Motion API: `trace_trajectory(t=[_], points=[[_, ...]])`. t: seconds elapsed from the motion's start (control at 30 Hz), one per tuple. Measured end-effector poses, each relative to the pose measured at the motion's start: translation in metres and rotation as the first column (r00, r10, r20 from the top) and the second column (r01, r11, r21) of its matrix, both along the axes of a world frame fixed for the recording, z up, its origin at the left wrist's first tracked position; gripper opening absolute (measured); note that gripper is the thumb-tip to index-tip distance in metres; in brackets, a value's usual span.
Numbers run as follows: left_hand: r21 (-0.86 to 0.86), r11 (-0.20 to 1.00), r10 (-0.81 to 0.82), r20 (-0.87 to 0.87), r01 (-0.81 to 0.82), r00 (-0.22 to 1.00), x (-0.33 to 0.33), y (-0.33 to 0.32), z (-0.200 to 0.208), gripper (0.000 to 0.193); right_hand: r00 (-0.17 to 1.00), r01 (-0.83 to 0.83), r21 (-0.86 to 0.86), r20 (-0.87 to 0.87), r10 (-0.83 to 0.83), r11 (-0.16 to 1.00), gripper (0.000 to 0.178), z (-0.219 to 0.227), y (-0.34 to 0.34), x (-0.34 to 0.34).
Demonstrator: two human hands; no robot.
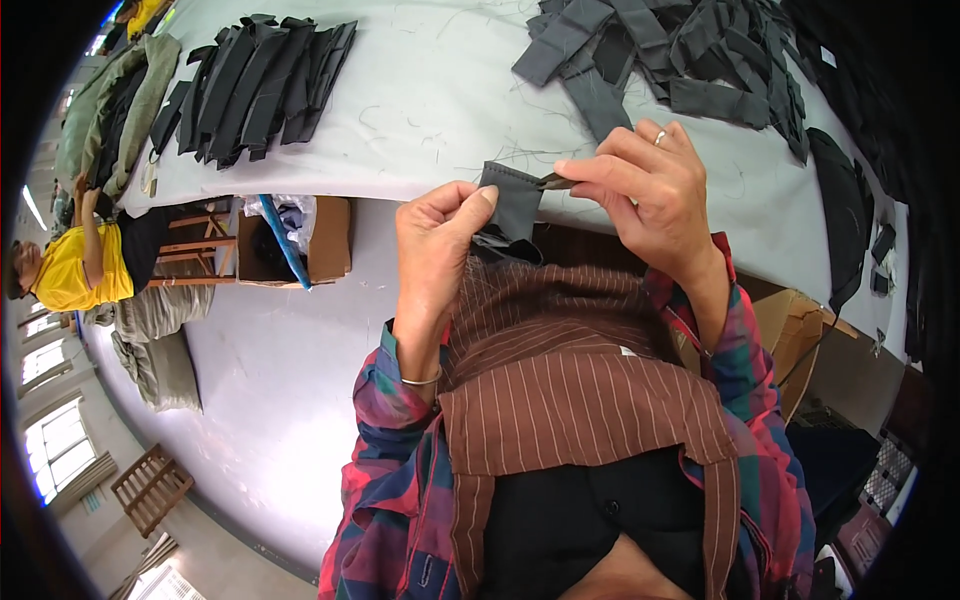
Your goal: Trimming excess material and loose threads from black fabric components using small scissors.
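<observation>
My left hand pinches a dark grey strip of fabric between thumb and fingers at the table's near edge. A stitched line runs along the strip's top end, and its lower part hangs folded over my brown striped apron. My right hand is closed round small dark thread snips, mostly hidden by the fingers. Their tip meets the right edge of the strip, near its upper corner. Just beyond my right hand lies a loose heap of similar grey strips.
A neater row of dark strips lies at the table's far left. Loose threads litter the white tabletop. Below its edge stands a cardboard box. Black fabric lies on the right. A person in a yellow shirt is at the far left.
</observation>
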State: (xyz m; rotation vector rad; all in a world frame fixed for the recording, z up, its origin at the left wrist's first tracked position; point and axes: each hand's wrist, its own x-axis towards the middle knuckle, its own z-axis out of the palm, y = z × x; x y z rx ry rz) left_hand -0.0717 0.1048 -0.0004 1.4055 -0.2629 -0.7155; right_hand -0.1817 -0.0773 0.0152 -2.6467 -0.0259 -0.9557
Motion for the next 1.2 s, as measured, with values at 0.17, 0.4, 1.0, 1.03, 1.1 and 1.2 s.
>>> trace_trajectory(t=[0.17, 0.4, 1.0, 1.03, 1.1, 1.2], points=[[0.009, 1.0, -0.011, 0.008, 0.011, 1.0, 0.001, 0.003, -0.001, 0.015, 1.0, -0.014, -0.024, -0.012, 0.013, 1.0, 0.025, 0.002, 0.0, -0.002], [0.007, 1.0, -0.02, 0.003, 0.02, 1.0, 0.002, 0.005, 0.0, 0.015, 1.0, -0.007, -0.031, 0.013, 0.007, 0.999, 0.017, -0.001, 0.002, 0.001], [-0.153, 0.988, 0.019, 0.342, 0.036, 0.939, -0.002, 0.011, 0.008, 0.023, 0.983, -0.078, 0.87, -0.014, 0.182, 0.487, 0.014, -0.002, 0.025, -0.013], [-0.152, 0.988, 0.019, 0.344, 0.036, 0.939, 0.0, 0.01, 0.003, 0.023, 0.983, -0.08, 0.87, -0.012, 0.182, 0.486, 0.014, -0.002, 0.027, -0.013], [-0.228, 0.974, 0.088, 0.368, -0.002, 0.926, 0.001, 0.008, -0.005, 0.024, 0.98, -0.053, 0.832, -0.062, 0.187, 0.552, 0.015, -0.003, 0.031, -0.014], [-0.262, 0.965, 0.109, 0.331, -0.02, 0.937, 0.002, 0.009, -0.01, 0.025, 0.983, -0.067, 0.804, -0.048, 0.177, 0.591, 0.016, -0.007, 0.031, -0.012]])
